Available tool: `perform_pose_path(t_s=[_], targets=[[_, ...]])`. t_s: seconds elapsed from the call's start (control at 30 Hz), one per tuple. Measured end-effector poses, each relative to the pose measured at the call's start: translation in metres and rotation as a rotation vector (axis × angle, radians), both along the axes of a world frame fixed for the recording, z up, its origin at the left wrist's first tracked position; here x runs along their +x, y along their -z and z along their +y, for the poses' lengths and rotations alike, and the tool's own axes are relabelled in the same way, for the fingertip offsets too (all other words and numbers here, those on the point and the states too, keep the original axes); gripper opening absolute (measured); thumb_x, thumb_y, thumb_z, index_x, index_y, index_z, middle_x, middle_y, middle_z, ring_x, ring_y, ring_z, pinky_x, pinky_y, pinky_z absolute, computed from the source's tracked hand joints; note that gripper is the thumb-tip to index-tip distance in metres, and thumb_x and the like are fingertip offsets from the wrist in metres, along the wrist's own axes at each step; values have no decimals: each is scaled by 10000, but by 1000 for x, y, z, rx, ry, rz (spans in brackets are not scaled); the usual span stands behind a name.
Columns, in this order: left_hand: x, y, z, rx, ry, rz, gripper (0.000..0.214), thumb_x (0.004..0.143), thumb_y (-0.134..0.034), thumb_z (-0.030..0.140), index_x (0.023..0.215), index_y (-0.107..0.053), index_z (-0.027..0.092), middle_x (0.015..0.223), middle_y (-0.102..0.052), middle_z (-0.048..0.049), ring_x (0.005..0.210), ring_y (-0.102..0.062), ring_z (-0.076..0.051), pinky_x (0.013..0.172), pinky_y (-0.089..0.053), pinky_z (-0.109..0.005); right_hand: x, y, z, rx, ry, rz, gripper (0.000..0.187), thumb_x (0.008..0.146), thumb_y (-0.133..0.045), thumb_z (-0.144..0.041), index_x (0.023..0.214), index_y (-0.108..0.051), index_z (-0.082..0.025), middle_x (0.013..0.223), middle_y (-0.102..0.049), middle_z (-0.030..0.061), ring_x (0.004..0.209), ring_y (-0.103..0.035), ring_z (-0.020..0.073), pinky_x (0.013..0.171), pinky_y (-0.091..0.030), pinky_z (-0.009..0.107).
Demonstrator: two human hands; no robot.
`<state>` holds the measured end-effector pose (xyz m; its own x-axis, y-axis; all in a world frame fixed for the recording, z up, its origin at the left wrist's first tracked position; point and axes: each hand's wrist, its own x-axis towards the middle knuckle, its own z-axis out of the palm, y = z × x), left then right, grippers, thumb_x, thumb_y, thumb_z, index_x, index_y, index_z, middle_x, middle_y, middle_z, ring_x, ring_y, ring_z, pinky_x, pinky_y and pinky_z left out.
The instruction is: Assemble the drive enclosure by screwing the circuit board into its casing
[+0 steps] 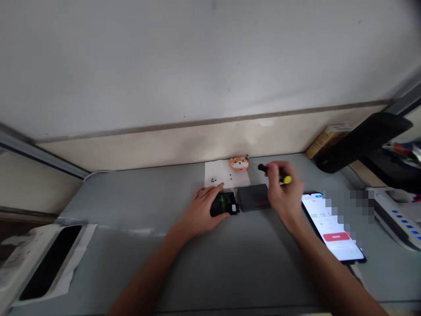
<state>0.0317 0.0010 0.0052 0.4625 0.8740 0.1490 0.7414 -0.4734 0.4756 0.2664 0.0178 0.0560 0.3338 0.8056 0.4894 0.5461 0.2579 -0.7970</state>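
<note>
My left hand (202, 210) rests over a black electronic unit with a green circuit board (224, 204), fingers curled on its top and near edge. My right hand (285, 195) grips a small screwdriver (274, 172) with a black and yellow handle, held above and to the right of a dark grey rectangular case (254, 197). That case lies next to the black unit, touching neither hand. Behind them, a white paper sheet (226, 174) holds several tiny black screws (213, 180). An orange animal-faced figurine (239, 163) sits at the sheet's far edge.
A smartphone (332, 228) showing a timer lies right of my right hand. A power strip with blue lights (397, 219) is at the far right. A black object (362, 140) and a book (325, 140) stand in the back corner. A white appliance (39, 259) lies at left.
</note>
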Motion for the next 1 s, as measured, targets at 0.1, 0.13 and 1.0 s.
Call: perform_pose_path(t_s=[0.1, 0.13, 1.0], targets=[[2, 4, 0, -63, -5, -16, 828, 860, -765, 420, 1549, -331, 268, 1438, -610, -107, 1331, -546, -328, 1175, -340, -523, -10, 10, 5, -105, -107, -41, 405, 954, -495, -539, 811, -656, -196, 666, -673, 29, 594, -608, 165, 573, -434, 271], [1, 5, 1, -73, -6, -29, 843, 861, -767, 418, 1557, -313, 275, 1421, -624, -103, 1327, -549, -326, 1179, -331, -527, -12, 12, 6, -129, -123, -56, 407, 951, -495, -543, 808, -657, -198, 662, -675, 31, 593, -608, 166, 573, -429, 271], [2, -2, 2, -99, -2, -70, 799, 851, -762, 358, 1540, -359, 307, 1360, -676, -52, 1305, -565, -319, 1179, -323, -537, -6, 7, 3, -82, -112, 81, 373, 930, -516, -463, 698, -641, -200, 582, -592, -4, 533, -539, 140, 519, -399, 263]])
